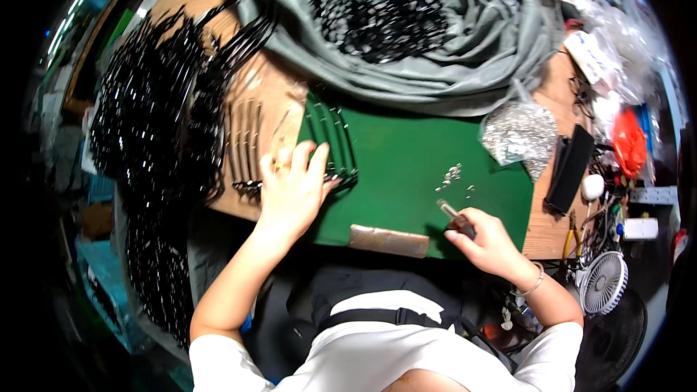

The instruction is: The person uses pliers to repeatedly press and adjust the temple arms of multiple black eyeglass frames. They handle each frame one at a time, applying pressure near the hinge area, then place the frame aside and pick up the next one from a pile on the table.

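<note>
Head view: left hand (pixel 294 185) curls over black cords (pixel 344 135), grip unclear; right hand (pixel 485 241) grips a tool (pixel 449 211) near silver bits (pixel 453 174).

Glossy black strands (pixel 348 136) spread on green mat (pixel 406 138), metal-tipped tool (pixel 456 218) tilted, silvery bits (pixel 454 173) scattered

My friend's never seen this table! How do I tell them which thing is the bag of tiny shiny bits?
Find the big green mat in the middle. At its upper right corner, beside the grey cloth, is a see-through bag. It's packed with tiny silvery bits, unlike the loose silvery bits scattered on the mat.
</note>
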The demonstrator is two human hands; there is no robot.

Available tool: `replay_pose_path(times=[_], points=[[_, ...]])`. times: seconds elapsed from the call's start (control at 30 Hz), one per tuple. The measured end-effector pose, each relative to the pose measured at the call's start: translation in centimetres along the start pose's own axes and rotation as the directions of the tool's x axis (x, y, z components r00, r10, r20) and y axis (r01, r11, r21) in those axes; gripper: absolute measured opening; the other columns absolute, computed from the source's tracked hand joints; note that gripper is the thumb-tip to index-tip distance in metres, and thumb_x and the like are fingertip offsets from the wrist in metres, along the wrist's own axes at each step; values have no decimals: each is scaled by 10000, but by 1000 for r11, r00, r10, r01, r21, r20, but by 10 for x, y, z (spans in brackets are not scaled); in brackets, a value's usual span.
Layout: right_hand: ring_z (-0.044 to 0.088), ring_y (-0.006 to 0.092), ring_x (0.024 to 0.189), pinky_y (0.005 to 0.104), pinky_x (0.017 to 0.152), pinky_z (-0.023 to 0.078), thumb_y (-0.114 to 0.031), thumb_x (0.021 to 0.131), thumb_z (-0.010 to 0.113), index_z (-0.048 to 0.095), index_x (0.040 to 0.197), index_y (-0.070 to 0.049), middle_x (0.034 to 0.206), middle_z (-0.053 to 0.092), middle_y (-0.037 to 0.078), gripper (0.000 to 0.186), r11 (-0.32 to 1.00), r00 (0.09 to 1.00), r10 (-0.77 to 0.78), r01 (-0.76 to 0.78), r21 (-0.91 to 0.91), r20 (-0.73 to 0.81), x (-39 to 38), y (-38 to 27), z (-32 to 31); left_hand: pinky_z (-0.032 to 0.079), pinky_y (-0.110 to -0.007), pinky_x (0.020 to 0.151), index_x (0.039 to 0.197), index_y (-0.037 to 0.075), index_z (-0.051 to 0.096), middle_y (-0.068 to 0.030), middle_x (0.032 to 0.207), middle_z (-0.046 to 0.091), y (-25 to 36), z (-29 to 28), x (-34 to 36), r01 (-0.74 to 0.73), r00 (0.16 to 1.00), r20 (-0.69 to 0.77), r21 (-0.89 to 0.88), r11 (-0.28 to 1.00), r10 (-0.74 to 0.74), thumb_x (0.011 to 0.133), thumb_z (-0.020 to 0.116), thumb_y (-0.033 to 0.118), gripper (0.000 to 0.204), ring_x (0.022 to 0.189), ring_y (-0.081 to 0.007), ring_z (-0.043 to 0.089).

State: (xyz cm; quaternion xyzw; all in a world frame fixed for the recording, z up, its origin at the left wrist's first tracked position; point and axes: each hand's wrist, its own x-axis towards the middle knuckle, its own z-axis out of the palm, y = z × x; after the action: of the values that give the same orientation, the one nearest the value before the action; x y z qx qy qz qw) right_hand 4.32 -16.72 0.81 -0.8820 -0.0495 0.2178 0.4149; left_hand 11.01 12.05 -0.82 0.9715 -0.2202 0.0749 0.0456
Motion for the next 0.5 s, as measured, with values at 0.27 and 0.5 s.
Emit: replay_pose_path(times=[0.27,0.5], points=[[567,280,714,337,647,442,-181,777,598,545,842,3,770,567,154,202,995,997,78,-78,69,1,-13,4,-15,397,-354,791,970,14,524,-129,909,552,28,-20,91,-313,937,-307,-519,796,168,732,645,179,314,867,-290,519],[572,287,687,326,628,448,-145,726,629,551,847,15,760,569,154,215,998,999,-49,49,-39,-4,-27,13,1,479,-331,473,605,81,566,-85,680,530,34,72,208,108,895,-443,88,990,-58,660,525,128,82,631,-215,560]])
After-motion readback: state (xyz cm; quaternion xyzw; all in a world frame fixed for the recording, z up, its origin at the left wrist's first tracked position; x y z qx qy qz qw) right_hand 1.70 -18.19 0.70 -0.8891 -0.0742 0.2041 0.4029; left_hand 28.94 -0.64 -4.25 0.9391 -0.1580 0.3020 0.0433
